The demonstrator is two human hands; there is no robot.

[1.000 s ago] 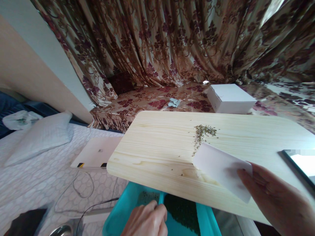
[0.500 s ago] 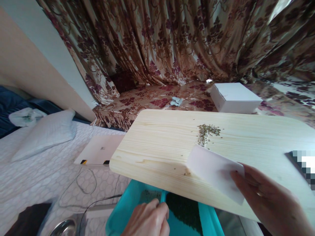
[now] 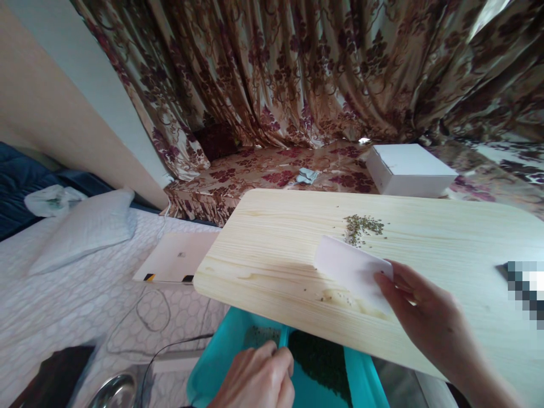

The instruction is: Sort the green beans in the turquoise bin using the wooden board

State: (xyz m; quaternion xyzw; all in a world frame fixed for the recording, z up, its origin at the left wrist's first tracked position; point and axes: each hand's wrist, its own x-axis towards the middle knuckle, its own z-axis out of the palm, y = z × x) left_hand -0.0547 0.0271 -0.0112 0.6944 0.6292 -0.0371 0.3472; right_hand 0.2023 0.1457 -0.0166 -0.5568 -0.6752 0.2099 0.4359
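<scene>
We hold a white card (image 3: 352, 271) in our right hand (image 3: 423, 303), thumb on its upper face and the other fingers behind, narrowed onto its right end. The card slants over the wooden table (image 3: 259, 238), between the far and near edges, its left end just beside a small pile of greenish-brown grains (image 3: 355, 228). We cannot tell whether its lower edge touches the wood. The pile lies nearer the table's far edge, with stray grains around it, and a few more specks lie between the card and the near edge. Our left hand (image 3: 261, 375) is over the turquoise tub (image 3: 212, 362), below the table's near edge, with its fingers curled in close together by the divider (image 3: 284, 335); we cannot tell whether they grip it. Right of the divider lies a dark green heap (image 3: 319, 362), and left of it a thin speckled layer (image 3: 261, 335). Past the table's far edge sits a white box (image 3: 419, 164), and by its left edge a flat white slab (image 3: 174, 258) lies on the bed (image 3: 97, 294).
</scene>
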